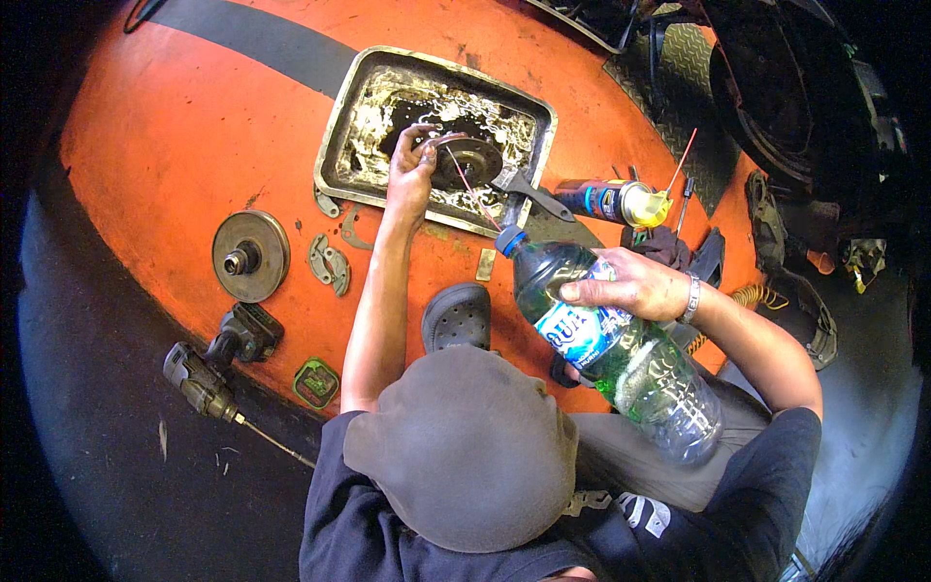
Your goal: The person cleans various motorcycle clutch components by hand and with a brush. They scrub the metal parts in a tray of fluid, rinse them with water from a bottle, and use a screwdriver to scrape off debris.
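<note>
My left hand is closed round the edge of a dark round metal disc with a raised centre, like a pulley half, tilted over a metal tray. Wet, foamy dark liquid covers the tray's bottom. In my right hand is a clear green plastic bottle, partly filled and tilted, its blue cap toward the tray. A thin reddish straw runs from the cap to the disc. Across the tray's near right rim lies a paintbrush, its bristles beside the disc.
Right of the tray, a spray can lies on its side. Left are a round metal pulley, curved metal pieces, a cordless driver and a small green-and-black item. A clog stands near the tray. Machine parts fill the far right.
</note>
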### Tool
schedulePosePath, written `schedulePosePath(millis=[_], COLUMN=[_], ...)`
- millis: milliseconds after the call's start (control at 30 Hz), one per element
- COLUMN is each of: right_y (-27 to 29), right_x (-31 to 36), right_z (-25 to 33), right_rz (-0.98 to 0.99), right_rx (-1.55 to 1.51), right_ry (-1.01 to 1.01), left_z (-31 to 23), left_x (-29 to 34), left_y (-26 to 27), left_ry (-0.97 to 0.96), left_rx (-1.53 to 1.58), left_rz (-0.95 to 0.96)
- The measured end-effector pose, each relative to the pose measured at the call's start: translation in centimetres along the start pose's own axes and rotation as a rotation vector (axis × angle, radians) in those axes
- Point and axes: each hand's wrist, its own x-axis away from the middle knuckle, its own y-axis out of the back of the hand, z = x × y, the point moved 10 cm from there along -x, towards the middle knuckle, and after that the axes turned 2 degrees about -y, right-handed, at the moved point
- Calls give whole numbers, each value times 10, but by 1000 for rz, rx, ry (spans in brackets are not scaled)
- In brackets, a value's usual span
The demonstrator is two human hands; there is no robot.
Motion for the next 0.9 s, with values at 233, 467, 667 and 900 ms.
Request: schedulePosePath(millis=[233, 467, 667, 900], right_y=[8, 11, 2, 1], right_x=[1, 3, -6, -6], right_z=[-9, -33, -31, -19], right_rz=[-53, -80, 0, 14], right_rx=[-83, -52, -1, -96], right_ry=[-80, -122, -61, -69], left_z=[-6, -18, -10, -14], left_x=[-1, -1, -5, 0], left_y=[2, -6, 1, -10], left_ry=[-34, -36, -32, -60], left_rx=[17, 61, 84, 66], left_rz=[-30, -28, -56, -33])
